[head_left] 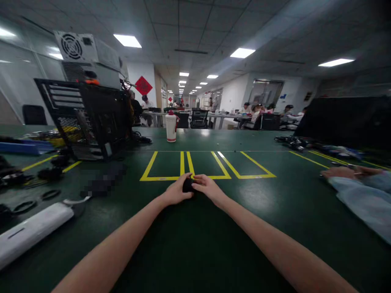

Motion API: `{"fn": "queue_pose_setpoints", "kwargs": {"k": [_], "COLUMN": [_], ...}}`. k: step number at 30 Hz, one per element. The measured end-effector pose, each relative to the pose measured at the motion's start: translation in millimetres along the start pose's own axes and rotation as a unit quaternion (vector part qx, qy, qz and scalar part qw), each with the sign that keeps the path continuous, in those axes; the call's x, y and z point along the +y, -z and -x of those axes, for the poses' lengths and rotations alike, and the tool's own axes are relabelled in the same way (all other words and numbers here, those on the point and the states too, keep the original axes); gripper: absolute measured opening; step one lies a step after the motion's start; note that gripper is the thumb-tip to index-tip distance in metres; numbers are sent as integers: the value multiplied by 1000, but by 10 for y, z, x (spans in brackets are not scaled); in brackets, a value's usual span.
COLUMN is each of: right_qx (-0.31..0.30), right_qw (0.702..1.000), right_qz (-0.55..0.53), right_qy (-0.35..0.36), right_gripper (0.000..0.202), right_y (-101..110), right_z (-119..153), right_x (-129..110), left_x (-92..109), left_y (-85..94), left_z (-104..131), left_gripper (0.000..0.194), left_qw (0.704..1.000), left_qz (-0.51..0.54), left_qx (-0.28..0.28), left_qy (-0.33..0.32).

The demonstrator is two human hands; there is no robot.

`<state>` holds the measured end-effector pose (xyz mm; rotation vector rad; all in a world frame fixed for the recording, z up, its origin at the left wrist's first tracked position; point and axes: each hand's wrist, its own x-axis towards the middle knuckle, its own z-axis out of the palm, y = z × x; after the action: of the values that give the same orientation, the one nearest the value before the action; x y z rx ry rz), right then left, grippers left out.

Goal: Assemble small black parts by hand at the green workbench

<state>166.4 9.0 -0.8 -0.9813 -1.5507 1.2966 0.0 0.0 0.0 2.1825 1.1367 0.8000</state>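
Both arms reach forward over the green table (pixel 195 240). My left hand (pixel 176 191) has its fingers and thumb closed round a small black object (pixel 187 185), whose kind I cannot make out. From the other side my right hand (pixel 209 188) grips the same object with bent fingers. Much of the object is hidden by the fingers. The hands meet just in front of the yellow taped rectangles (pixel 161 178) on the tabletop.
At left stand a black computer case (pixel 104 118) with a metal power supply unit (pixel 81 49) on it, a blue tray (pixel 26 147), cables and a white device (pixel 36 232). A white cup (pixel 171 127) stands ahead. At right are a person's sleeved arms (pixel 360 195).
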Motion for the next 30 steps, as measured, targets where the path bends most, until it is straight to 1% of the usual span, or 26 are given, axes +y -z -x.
{"fn": "queue_pose_setpoints", "kwargs": {"k": [5,7,10,14,21,24,27,30], "right_qx": [-45,-53,-40,-19,-57,-36,-13,-12], "right_qw": [999,998,999,999,998,999,999,999], "right_qz": [-12,-16,2,25,16,21,23,18], "right_qy": [20,25,18,-8,3,-6,-21,-25], "right_gripper": [33,32,26,29,32,25,27,28], "right_y": [30,36,37,32,56,55,41,28], "right_z": [70,100,118,95,128,134,109,93], "right_x": [-56,-83,-102,-89,-132,-133,-110,-115], "left_x": [29,50,70,68,101,120,129,133], "left_y": [4,19,36,35,48,54,56,56], "left_z": [-17,-13,-8,-8,9,16,18,17], "left_gripper": [69,69,68,68,67,68,68,67], "left_qw": [1000,1000,1000,1000,1000,1000,999,999], "left_qz": [9,10,9,6,-6,-13,-16,-16], "left_qx": [-2,-7,-12,-12,-18,-22,-22,-21], "left_qy": [-5,-2,5,6,18,18,18,19]}}
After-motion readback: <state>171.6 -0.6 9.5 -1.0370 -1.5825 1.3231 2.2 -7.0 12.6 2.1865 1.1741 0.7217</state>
